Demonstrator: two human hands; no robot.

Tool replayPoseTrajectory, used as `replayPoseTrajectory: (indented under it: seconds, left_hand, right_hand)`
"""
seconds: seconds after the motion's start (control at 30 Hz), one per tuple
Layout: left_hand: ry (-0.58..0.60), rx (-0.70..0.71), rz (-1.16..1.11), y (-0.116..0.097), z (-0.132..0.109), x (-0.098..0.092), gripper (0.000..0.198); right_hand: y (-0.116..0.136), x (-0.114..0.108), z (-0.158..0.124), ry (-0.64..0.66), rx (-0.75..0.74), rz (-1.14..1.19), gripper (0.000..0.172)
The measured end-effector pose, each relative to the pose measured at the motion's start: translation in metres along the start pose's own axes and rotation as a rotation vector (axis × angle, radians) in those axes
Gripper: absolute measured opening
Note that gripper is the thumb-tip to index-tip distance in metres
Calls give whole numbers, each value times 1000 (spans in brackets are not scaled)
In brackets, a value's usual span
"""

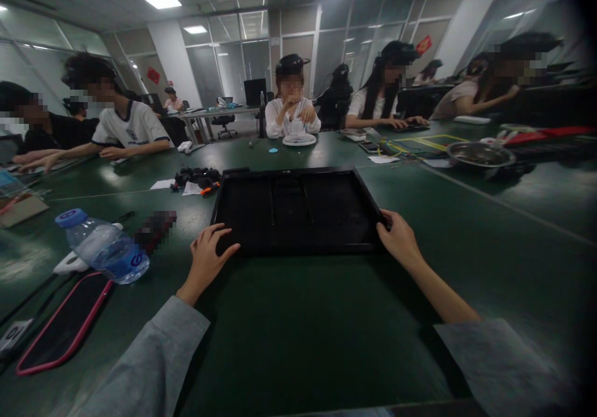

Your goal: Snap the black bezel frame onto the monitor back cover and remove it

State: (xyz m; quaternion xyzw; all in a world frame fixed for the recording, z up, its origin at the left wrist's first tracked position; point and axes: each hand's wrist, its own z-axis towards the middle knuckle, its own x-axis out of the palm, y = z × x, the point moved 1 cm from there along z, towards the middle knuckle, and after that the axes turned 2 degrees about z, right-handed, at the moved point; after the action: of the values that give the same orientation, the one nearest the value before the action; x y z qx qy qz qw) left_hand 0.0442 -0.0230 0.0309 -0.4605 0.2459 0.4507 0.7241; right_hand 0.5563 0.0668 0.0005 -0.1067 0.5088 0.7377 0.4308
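Note:
A flat black rectangular panel (298,208), like the back of a monitor, lies on the green table (298,330) straight ahead of me. My left hand (208,258) rests on its near left corner with the fingers spread flat. At the near right corner my right hand (398,238) curls its fingers over the panel's edge.
A water bottle (105,248) lies on its side at the left, next to a phone in a pink case (65,323). Small black parts (196,177) sit beyond the panel. A metal bowl (480,154) stands at the right. Several people sit around the table.

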Motion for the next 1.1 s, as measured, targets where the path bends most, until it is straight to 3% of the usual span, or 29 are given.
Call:
replayPoseTrajectory:
  seconds: [0.13, 0.23, 0.33, 0.57, 0.67, 0.83, 1.1]
  left_hand:
    - [-197, -162, -72, 20, 6, 2, 52]
    - [-128, -302, -156, 37, 12, 6, 53]
    - [-59, -330, -177, 44, 21, 10, 51]
    - [-61, -285, -160, 39, 29, 13, 39]
    - [-92, -341, -175, 40, 27, 12, 41]
    - [-43, -466, -236, 43, 29, 10, 43]
    - [-10, -412, -51, 39, 26, 9, 43]
  right_hand:
    - [-2, 1, 3, 2, 34, 40, 46]
    - [-3, 3, 4, 19, 43, 29, 48]
    - [-4, 5, 5, 21, 45, -2, 50]
    - [-6, 8, 5, 7, 27, 13, 50]
    - [-6, 7, 6, -5, 19, 43, 47]
    - [-7, 7, 7, 32, 33, 15, 49]
    - [-1, 6, 6, 20, 20, -13, 47]
